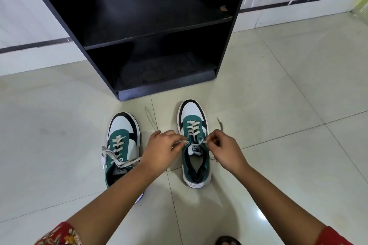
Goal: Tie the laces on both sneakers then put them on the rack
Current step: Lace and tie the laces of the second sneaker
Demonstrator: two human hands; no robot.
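Nearest the camera, two bare forearms in red patterned sleeves (59,234) reach out to the right sneaker (195,145), where the left hand (161,150) and right hand (224,148) each pinch a strand of its lace (184,142) just above the tongue, fingertips pressed together on it. Its knot looks barely begun, the loose lace ends trailing on the tiled floor (278,125). The left sneaker (122,145), near the left wrist, lies untied, and the dark rack (155,34) beyond holds nothing, so most of the task remains.
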